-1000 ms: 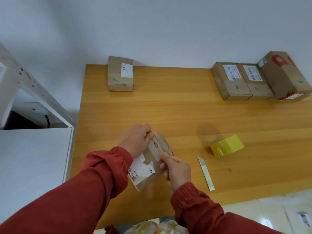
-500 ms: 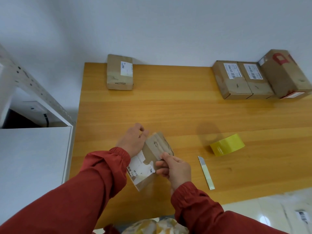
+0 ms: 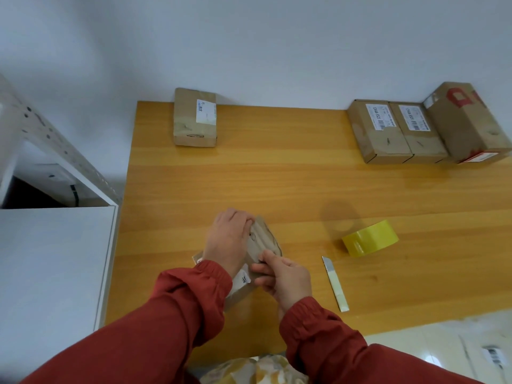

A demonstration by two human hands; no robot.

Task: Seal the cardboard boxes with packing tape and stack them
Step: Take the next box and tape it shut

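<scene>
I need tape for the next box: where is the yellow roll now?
In the head view, the yellow tape roll lies on the wooden table, to the right of the right hand and just beyond the utility knife.

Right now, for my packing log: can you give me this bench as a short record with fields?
in hand: small cardboard box, tilted
left: left hand grips its upper left side
right: right hand pinches its lower right edge
tape: yellow roll on table, untouched
cutter: utility knife lying beside the roll
other boxes: lone box far left; row of three boxes far right
stacked: nothing yet
</scene>
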